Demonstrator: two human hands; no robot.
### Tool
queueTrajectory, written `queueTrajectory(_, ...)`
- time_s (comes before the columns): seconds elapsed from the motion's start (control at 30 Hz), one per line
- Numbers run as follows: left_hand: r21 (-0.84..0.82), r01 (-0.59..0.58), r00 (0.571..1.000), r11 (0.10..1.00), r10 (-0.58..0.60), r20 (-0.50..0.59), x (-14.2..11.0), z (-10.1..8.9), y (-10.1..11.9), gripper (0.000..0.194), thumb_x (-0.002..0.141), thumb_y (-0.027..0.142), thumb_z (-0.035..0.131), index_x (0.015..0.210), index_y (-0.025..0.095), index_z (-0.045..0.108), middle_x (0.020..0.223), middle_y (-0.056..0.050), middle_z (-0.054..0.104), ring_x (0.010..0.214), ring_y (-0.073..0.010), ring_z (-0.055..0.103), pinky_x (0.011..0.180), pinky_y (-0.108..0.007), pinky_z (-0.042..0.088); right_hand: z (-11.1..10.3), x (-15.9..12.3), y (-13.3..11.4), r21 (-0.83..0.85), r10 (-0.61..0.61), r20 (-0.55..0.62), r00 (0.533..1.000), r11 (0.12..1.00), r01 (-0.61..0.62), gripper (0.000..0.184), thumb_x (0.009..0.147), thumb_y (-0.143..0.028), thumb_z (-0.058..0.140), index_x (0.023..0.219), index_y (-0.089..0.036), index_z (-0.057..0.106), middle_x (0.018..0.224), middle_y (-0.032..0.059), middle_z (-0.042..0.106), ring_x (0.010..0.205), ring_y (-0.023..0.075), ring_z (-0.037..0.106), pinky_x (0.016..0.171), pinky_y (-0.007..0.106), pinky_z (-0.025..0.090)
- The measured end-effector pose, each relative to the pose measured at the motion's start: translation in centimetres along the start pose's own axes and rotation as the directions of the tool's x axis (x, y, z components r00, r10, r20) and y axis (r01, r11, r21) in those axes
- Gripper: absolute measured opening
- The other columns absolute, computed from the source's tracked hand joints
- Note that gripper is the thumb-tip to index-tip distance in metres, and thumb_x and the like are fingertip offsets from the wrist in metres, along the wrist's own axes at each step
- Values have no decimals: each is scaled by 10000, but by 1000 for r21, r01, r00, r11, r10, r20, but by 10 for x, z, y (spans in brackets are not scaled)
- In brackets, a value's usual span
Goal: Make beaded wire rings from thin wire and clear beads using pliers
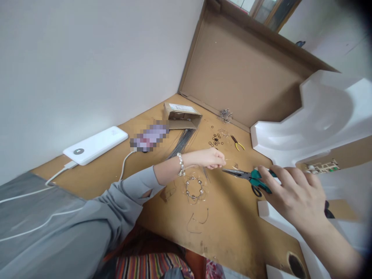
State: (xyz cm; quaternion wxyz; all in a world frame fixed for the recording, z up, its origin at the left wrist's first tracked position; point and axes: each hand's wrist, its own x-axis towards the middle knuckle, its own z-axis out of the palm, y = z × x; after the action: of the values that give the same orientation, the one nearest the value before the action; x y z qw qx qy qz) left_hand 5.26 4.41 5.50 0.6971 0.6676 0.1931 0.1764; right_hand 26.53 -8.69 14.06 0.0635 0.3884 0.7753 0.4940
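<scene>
My left hand (pixel 211 158), with a beaded bracelet at the wrist, is closed in a pinch on a thin piece of wire above the cardboard work surface (pixel 238 217). My right hand (pixel 293 193) grips the teal handles of long-nose pliers (pixel 247 176), whose tips point left and nearly meet the left fingertips. Just below the left hand lies a ring of wire with beads (pixel 194 188). Bent wire scraps (pixel 199 221) lie nearer to me.
A bundle of straight wires (pixel 183 141) spills from a small cardboard box (pixel 181 115). Black rings (pixel 215 140), yellow-handled pliers (pixel 237 143) and a wire tangle (pixel 226 114) lie further back. A white power bank (pixel 95 145) with cable sits left; white foam blocks (pixel 314 116) stand right.
</scene>
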Motion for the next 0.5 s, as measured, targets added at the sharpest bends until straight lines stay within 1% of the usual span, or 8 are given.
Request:
queueTrajectory(0.17, 11, 24, 1000, 1000, -24, -7, -2, 1, 4, 250, 836, 151, 476, 587, 141, 455, 423, 77, 334, 377, -28, 262, 412, -174, 194, -1, 3, 0, 6, -20, -6, 1000, 1000, 20, 221, 815, -243, 603, 1035, -225, 617, 877, 43, 659, 738, 185, 464, 638, 332, 249)
queueTrajectory(0.3, 30, 34, 999, 999, -33, -30, -4, 1, 6, 250, 832, 141, 479, 583, 135, 462, 432, 72, 344, 379, -26, 273, 409, -172, 197, -1, 4, -1, 13, -30, -8, 1000, 999, 30, 238, 809, -247, 613, 1046, -220, 615, 898, 51, 671, 736, 192, 469, 637, 337, 258)
queueTrajectory(0.5, 39, 66, 996, 997, -64, -60, -4, 2, 9, 254, 816, 130, 483, 564, 130, 449, 433, 73, 351, 374, -18, 261, 399, -163, 178, -2, 2, 0, 23, -34, 11, 999, 999, 34, 271, 812, -190, 597, 1082, -219, 599, 926, 48, 673, 771, 198, 488, 651, 339, 274)
